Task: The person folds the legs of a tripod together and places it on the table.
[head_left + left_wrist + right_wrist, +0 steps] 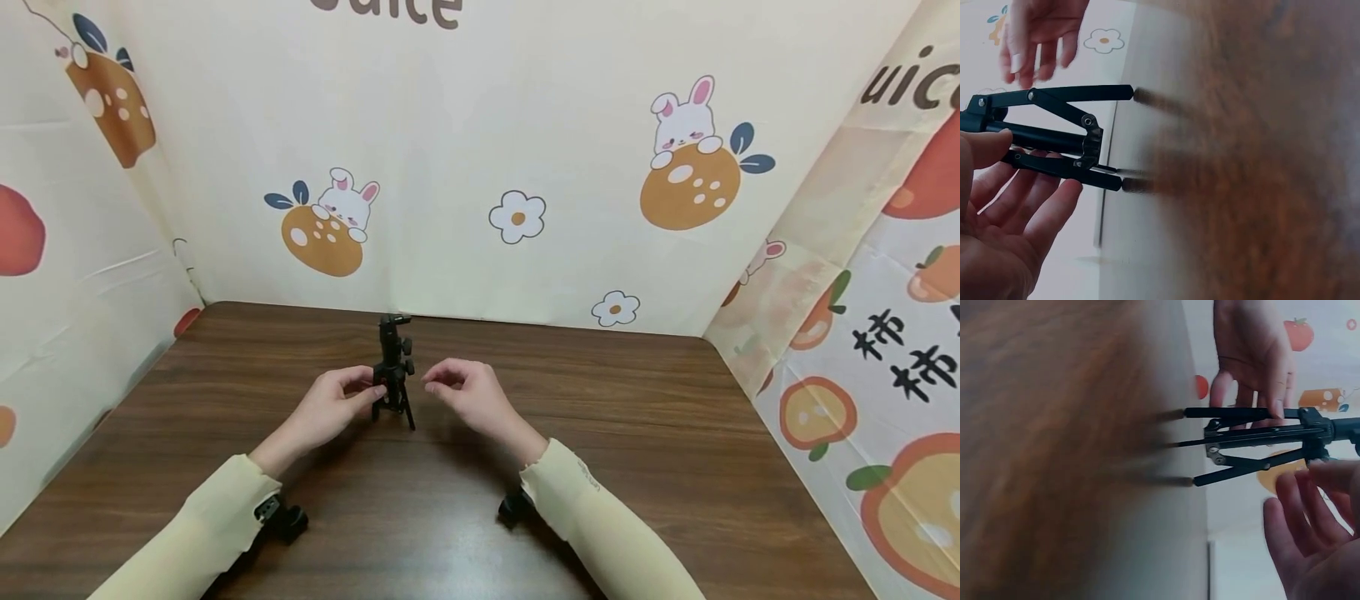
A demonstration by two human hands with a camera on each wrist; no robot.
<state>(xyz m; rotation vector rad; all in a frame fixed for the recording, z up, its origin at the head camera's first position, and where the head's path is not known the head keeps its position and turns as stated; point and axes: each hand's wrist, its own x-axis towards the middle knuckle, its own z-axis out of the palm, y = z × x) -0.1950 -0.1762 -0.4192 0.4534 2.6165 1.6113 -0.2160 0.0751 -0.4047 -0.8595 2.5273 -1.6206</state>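
Note:
A small black mini tripod [392, 367] stands upright on the table, its legs only slightly spread. In the left wrist view its legs [1094, 94] and centre tube show, feet toward the wood. My left hand [337, 408] grips the tripod from the left, thumb on one side and fingers behind a leg. To the right, my right hand [472, 396] hovers beside the tripod with loosely bent fingers and holds nothing; a small gap shows in the head view. Knobs [407, 357] stick out on the tripod's right side. In the right wrist view, the right-hand fingers [1297, 519] are near the leg hinges.
The dark wooden table [637, 433] runs back to a printed cloth backdrop [465, 125]. More printed cloth [847, 317] hangs at the right, and another sheet [75, 208] at the left. A dark wrist camera [288, 523] hangs under the left sleeve, another [513, 507] under the right.

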